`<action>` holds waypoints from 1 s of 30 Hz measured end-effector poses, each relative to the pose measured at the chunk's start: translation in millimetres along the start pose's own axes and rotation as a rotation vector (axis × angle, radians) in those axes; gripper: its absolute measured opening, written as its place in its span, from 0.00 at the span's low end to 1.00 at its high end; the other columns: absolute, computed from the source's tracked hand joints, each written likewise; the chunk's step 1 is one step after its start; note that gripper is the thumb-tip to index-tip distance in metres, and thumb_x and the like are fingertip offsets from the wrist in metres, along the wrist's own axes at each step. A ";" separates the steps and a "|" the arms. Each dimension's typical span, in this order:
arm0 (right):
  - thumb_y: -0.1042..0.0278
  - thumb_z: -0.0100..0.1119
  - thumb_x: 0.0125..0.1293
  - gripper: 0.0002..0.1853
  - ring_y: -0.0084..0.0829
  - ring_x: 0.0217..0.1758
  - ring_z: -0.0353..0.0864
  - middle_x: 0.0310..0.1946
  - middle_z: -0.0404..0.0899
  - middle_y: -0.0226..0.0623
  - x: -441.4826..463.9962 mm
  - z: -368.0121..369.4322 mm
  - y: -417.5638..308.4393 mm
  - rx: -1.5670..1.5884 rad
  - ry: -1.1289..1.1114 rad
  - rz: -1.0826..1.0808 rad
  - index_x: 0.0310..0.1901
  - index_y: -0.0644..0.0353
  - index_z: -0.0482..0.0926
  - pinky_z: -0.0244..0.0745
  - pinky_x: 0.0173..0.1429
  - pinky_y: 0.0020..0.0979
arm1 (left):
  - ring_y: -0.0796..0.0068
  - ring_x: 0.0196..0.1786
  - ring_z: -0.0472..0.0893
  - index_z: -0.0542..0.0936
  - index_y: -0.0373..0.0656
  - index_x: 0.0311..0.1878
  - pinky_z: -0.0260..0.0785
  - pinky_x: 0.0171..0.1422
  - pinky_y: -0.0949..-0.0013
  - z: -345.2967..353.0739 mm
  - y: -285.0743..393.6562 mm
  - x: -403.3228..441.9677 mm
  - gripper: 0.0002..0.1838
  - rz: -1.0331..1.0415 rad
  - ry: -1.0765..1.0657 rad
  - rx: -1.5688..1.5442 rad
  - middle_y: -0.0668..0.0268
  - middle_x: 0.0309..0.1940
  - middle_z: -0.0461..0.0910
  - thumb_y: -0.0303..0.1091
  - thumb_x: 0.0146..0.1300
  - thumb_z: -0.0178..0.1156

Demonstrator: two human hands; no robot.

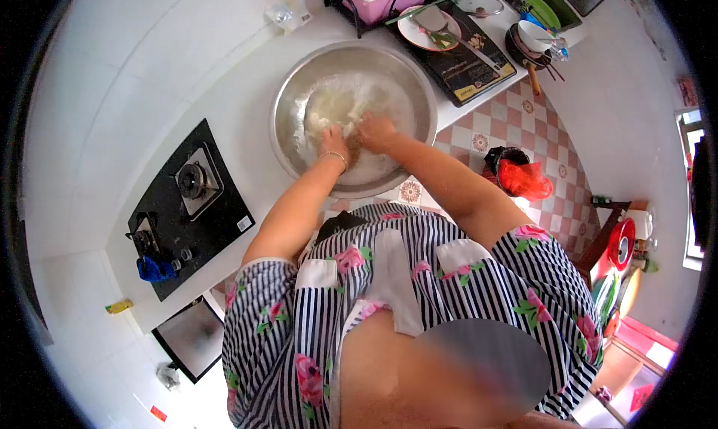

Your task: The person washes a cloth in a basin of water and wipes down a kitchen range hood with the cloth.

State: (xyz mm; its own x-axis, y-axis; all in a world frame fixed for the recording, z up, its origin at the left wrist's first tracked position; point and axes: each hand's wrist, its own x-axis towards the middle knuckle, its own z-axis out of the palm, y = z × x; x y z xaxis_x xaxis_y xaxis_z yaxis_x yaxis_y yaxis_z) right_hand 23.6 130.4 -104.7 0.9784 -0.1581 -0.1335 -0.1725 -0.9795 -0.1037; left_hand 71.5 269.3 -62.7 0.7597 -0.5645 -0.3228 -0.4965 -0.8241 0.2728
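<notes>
1. A wide metal basin [419,107] stands on the white counter [243,130], holding cloudy water [383,92].
2. A pale lumpy mass [321,116] lies in the basin, left of its middle, partly in the water.
3. The left hand [333,139], with a bracelet [334,157] at its wrist, reaches into the basin and touches the mass; whether its fingers grip any of it, I cannot tell.
4. The right hand [376,133] is in the basin just beside the left, at the mass's right edge; its fingers look bent, but I cannot tell whether they are clamped on anything.
5. A black gas stove [200,238] sits left of the basin.
6. Right of the basin, farther from the person, a plate [406,34] rests on a black cooktop [467,85].
</notes>
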 end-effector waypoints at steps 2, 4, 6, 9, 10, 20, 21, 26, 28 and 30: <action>0.47 0.51 0.59 0.29 0.45 0.59 0.68 0.60 0.63 0.47 11.2 20.9 7.5 0.059 -0.092 -0.001 0.58 0.57 0.68 0.67 0.58 0.44 | 0.55 0.62 0.62 0.65 0.44 0.59 0.57 0.66 0.60 48.2 -34.0 67.7 0.24 0.020 -0.014 0.326 0.55 0.58 0.62 0.33 0.58 0.54; 0.49 0.50 0.59 0.27 0.41 0.62 0.64 0.60 0.65 0.40 10.1 -1.3 4.2 0.007 -0.168 0.095 0.59 0.52 0.68 0.66 0.59 0.44 | 0.55 0.60 0.64 0.66 0.43 0.56 0.58 0.64 0.61 53.9 -40.8 85.6 0.22 0.055 0.116 0.250 0.54 0.56 0.65 0.31 0.57 0.54; 0.45 0.49 0.60 0.29 0.45 0.58 0.68 0.59 0.66 0.44 -0.1 -45.3 -7.0 1.118 -0.385 0.331 0.58 0.56 0.68 0.65 0.60 0.41 | 0.55 0.57 0.67 0.66 0.42 0.53 0.60 0.61 0.62 21.6 -16.6 51.9 0.20 0.108 0.372 -0.231 0.52 0.53 0.67 0.29 0.56 0.53; 0.42 0.49 0.61 0.30 0.45 0.56 0.70 0.57 0.67 0.46 -2.8 -74.4 -13.8 2.029 -0.522 0.550 0.56 0.58 0.68 0.65 0.60 0.40 | 0.54 0.56 0.68 0.67 0.41 0.51 0.60 0.60 0.61 -2.4 39.7 13.0 0.18 0.228 0.480 -0.730 0.52 0.52 0.68 0.28 0.55 0.54; 0.42 0.49 0.61 0.30 0.44 0.56 0.71 0.56 0.68 0.45 0.2 -71.8 -10.2 2.128 -0.515 0.512 0.56 0.58 0.69 0.65 0.60 0.40 | 0.53 0.55 0.69 0.67 0.42 0.51 0.60 0.59 0.60 -4.3 53.6 4.1 0.18 0.348 0.561 -0.759 0.52 0.51 0.69 0.28 0.55 0.54; 0.44 0.51 0.61 0.26 0.37 0.54 0.72 0.50 0.73 0.44 60.0 77.8 21.9 1.266 0.202 -0.209 0.51 0.59 0.72 0.67 0.57 0.42 | 0.49 0.42 0.75 0.77 0.41 0.36 0.66 0.47 0.54 -17.2 30.2 36.1 0.17 0.232 0.468 -0.450 0.50 0.39 0.76 0.47 0.61 0.51; 0.46 0.51 0.61 0.25 0.38 0.54 0.72 0.49 0.73 0.45 46.7 52.3 17.8 1.338 0.059 0.036 0.50 0.59 0.73 0.67 0.57 0.42 | 0.49 0.43 0.75 0.78 0.41 0.35 0.65 0.48 0.54 -27.1 21.8 37.2 0.18 0.180 0.420 -0.414 0.50 0.39 0.76 0.48 0.61 0.50; 0.54 0.54 0.59 0.20 0.41 0.55 0.69 0.48 0.72 0.48 -33.0 -82.7 -3.9 0.618 0.148 0.094 0.48 0.59 0.74 0.68 0.56 0.44 | 0.53 0.57 0.68 0.78 0.45 0.43 0.62 0.55 0.53 -34.3 -9.2 32.8 0.18 0.085 0.391 -0.005 0.53 0.51 0.71 0.47 0.61 0.49; 0.55 0.54 0.58 0.20 0.43 0.55 0.68 0.50 0.70 0.50 -42.5 -86.4 -9.3 0.350 0.191 0.044 0.48 0.57 0.74 0.67 0.57 0.45 | 0.54 0.58 0.67 0.73 0.47 0.51 0.63 0.55 0.53 15.7 -21.7 34.3 0.19 0.223 0.364 0.448 0.53 0.54 0.67 0.46 0.61 0.49; 0.54 0.55 0.57 0.20 0.47 0.56 0.66 0.54 0.65 0.51 -20.8 -34.4 -7.2 0.176 0.200 0.001 0.49 0.53 0.74 0.67 0.57 0.45 | 0.52 0.61 0.63 0.68 0.47 0.57 0.61 0.58 0.52 35.5 -32.2 43.2 0.22 0.218 0.241 0.473 0.52 0.59 0.63 0.45 0.61 0.50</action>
State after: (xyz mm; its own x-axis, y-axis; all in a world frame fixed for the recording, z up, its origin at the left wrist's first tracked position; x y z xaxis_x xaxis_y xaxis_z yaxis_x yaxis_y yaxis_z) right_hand 8.4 136.5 -67.2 0.9783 -0.1980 0.0617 -0.1739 -0.9453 -0.2760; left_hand 105.3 269.8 -117.6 0.6651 -0.7431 -0.0740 -0.7445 -0.6521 -0.1429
